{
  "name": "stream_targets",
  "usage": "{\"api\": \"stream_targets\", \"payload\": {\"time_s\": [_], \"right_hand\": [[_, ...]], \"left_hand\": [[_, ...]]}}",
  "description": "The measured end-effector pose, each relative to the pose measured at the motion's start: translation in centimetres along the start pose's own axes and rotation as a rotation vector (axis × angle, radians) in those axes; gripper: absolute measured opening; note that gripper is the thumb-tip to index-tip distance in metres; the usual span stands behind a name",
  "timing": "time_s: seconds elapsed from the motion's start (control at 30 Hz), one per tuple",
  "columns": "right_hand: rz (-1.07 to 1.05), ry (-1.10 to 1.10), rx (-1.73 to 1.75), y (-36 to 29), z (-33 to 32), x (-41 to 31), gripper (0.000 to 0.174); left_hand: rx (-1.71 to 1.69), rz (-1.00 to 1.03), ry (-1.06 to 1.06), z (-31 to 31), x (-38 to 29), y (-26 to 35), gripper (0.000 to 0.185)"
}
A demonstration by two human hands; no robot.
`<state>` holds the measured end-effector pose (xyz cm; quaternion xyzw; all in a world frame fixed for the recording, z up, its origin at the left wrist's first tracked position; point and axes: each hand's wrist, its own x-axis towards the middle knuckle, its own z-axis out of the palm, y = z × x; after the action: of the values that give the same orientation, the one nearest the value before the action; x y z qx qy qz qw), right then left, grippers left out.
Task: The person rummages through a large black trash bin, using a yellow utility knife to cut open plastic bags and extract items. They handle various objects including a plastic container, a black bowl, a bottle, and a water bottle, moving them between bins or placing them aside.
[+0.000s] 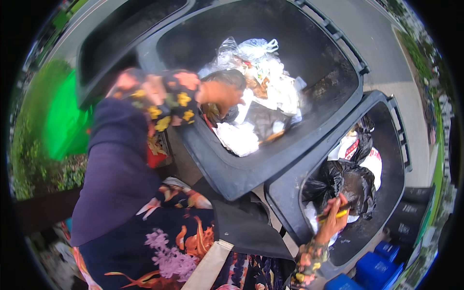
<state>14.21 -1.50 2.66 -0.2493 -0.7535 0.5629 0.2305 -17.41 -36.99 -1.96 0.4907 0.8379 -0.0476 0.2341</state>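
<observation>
My left hand (pixel 222 96), blurred, reaches over the rubbish in a large grey wheelie bin (pixel 232 181). By its fingers lie dark plastic bags (pixel 232 78) and crumpled white waste (pixel 237 139); whether it grips any of them is unclear. A knotted clear plastic bag (pixel 257 49) tops the heap farther in. Lower right, my right hand (pixel 333 219) is closed around a tool with a yellow and black handle (pixel 339 214), its working end not clear. It is over the near side of a second grey bin (pixel 284 195), beside a black rubbish bag (pixel 349 185).
Another dark bin (pixel 119 40) stands at upper left. Bright green plastic (pixel 67 119) lies beside shrubs on the left. Blue bins (pixel 377 268) and dark lidded bins (pixel 407 217) line the lower right. Pavement (pixel 384 61) runs behind the bins.
</observation>
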Motion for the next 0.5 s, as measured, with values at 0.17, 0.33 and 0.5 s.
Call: {"api": "stream_targets", "payload": {"time_s": [0.17, 0.33, 0.5], "right_hand": [[0.011, 0.049, -0.156, 1.9, 2.7, 1.7, 0.02], [0.148, 0.121, -0.056, 3.3, 0.9, 2.0, 0.021], [0.242, 0.053, -0.094, 4.1, 0.6, 2.2, 0.019]], "left_hand": [[0.288, 0.207, -0.158, 6.2, 5.0, -4.0, 0.059], [0.203, 0.101, -0.298, 7.2, 5.4, -9.9, 0.04], [-0.082, -0.37, -0.406, 4.2, 4.7, -15.6, 0.025]]}}
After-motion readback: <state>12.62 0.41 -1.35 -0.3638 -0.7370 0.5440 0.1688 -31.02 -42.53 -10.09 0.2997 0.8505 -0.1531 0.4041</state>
